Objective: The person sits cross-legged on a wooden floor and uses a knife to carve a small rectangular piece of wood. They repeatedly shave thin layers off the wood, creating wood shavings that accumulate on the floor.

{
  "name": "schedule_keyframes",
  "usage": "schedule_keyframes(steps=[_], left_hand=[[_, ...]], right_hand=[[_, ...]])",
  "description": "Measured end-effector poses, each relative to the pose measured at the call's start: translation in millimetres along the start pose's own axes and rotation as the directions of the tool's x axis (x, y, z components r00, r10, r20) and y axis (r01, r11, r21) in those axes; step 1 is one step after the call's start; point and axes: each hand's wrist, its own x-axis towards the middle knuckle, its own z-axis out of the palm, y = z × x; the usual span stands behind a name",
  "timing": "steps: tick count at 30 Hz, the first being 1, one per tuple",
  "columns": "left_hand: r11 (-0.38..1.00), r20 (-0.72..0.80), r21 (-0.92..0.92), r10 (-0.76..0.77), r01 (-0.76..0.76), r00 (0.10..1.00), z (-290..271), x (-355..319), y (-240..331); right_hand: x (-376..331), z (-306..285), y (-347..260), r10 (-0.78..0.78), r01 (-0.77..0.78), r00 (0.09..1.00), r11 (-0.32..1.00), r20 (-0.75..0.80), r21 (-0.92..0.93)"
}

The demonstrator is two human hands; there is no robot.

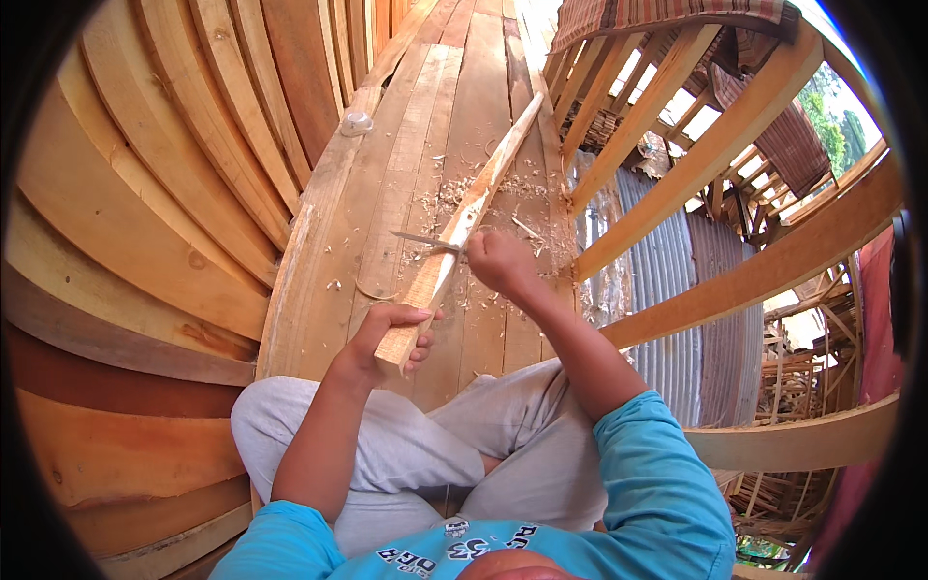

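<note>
curved hull planks (145, 193) rise on my left and bare frame ribs (715, 145) arch past on my right, with corrugated sheeting (667, 280) showing through the gaps between them. i sit cross-legged on the plank deck (387, 193) that runs ahead of me between the 2 sides, the boards carrying both me and the work, so my knees sit close under the piece.

a long wooden slat (474, 208) lies slanted away from me, its far end resting on the deck and its near end lifted in my left hand (387, 338), which is closed around that end to keep the wood from sliding or turning under the blade. i judge the tilt gives the cut a steady slope to run along.

my right hand (498, 261) is clenched around the handle of a knife (425, 240), the thin blade pointing left and laid against the slat about midway along its length, where the edge looks freshly pale.

wood shavings (454, 193) lie scattered around the slat, thickest beside the far half. 1 small clear lid-like object (356, 123) sits at the deck's left edge, well apart from my hands; i cannot tell what it is.
</note>
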Motion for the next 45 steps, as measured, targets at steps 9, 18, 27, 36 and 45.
schedule_keyframes(steps=[9,18,27,36,45], left_hand=[[0.989,0.137,-0.149,0.003,0.017,0.991,-6,0,4],[0.981,0.165,-0.191,0.07,-0.038,0.984,1,1,4],[0.988,0.108,-0.145,0.06,-0.044,0.992,-5,10,-1],[0.999,-0.006,-0.001,0.047,-0.047,0.999,10,7,-10],[0.999,-0.004,0.032,0.042,-0.042,0.999,14,1,-6]], right_hand=[[-9,-7,-18,0.02,-0.02,0.999,1.0,0.044,0.013],[-13,-18,-28,0.08,-0.082,0.996,0.994,0.028,0.069],[4,-1,2,0.053,-0.052,0.998,0.997,-0.023,0.063],[9,-6,8,0.091,-0.079,0.98,0.994,-0.175,0.071],[19,7,29,-0.042,0.037,0.965,0.999,-0.258,-0.027]])
